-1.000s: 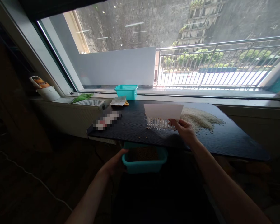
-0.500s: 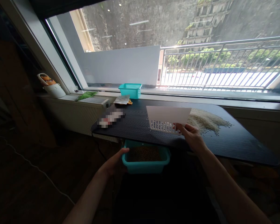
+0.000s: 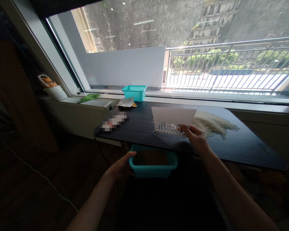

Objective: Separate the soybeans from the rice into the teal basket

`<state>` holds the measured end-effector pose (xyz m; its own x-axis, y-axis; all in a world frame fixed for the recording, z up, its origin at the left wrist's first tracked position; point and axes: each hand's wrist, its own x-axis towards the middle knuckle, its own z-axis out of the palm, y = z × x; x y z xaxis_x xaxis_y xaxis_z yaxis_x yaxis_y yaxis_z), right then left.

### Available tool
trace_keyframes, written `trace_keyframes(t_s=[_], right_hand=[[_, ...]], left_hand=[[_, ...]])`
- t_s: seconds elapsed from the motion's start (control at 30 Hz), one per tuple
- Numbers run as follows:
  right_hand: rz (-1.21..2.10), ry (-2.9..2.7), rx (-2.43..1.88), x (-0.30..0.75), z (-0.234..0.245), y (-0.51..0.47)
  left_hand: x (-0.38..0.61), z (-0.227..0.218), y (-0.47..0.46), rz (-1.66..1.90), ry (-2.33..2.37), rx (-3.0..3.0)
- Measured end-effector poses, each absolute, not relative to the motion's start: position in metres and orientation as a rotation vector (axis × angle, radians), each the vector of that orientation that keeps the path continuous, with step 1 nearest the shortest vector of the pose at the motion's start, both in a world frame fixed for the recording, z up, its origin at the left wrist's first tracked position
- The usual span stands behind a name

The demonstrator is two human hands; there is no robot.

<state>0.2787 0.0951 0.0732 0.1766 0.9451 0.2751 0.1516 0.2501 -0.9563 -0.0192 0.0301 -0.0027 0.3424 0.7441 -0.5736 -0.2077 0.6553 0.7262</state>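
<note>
My left hand [image 3: 122, 165] grips the left end of a turquoise plastic tub [image 3: 154, 171], thumb over its rim. Small brown grains or beans [image 3: 155, 158] lie inside the tub, which is held just below the front edge of the table. In my right hand [image 3: 195, 136] is a flat white scraper [image 3: 174, 116] with a row of slots along its lower part. The scraper is held tilted at the tabletop; whether it touches the surface I cannot tell. Right beside it spreads a heap of pale, rice-like grains [image 3: 210, 123], and a few loose grains lie by its left edge.
The dark table [image 3: 245, 147] stands against a large window. A second turquoise tub [image 3: 135, 93] and a crumpled packet [image 3: 126, 102] are at its back left. A blurred item [image 3: 114, 121] lies near the left edge. Beyond are a radiator [image 3: 86, 117], a green cloth [image 3: 89, 98] and a white pot [image 3: 56, 92].
The tub in my left hand has shifted slightly to the right. My right hand and the scraper have risen a little in view.
</note>
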Motion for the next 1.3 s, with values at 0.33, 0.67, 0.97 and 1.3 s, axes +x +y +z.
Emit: trace_keyframes(t_s=[0.33, 0.67, 0.97, 1.3], right_hand=[[0.789, -1.305, -1.186, 0.277, 0.072, 0.096], [0.879, -1.395, -1.144, 0.263, 0.069, 0.091], [0.976, -1.526, -1.091, 0.241, 0.059, 0.093], [1.002, -1.53, -1.099, 0.251, 0.073, 0.073]], left_hand=[[-0.013, -0.001, 0.035, 0.666, 1.022, 0.606], [-0.005, -0.004, 0.038, 0.669, 1.02, 0.608], [-0.037, 0.004, 0.027, 0.698, 1.152, 0.597], [-0.044, 0.003, 0.027, 0.71, 1.147, 0.588]])
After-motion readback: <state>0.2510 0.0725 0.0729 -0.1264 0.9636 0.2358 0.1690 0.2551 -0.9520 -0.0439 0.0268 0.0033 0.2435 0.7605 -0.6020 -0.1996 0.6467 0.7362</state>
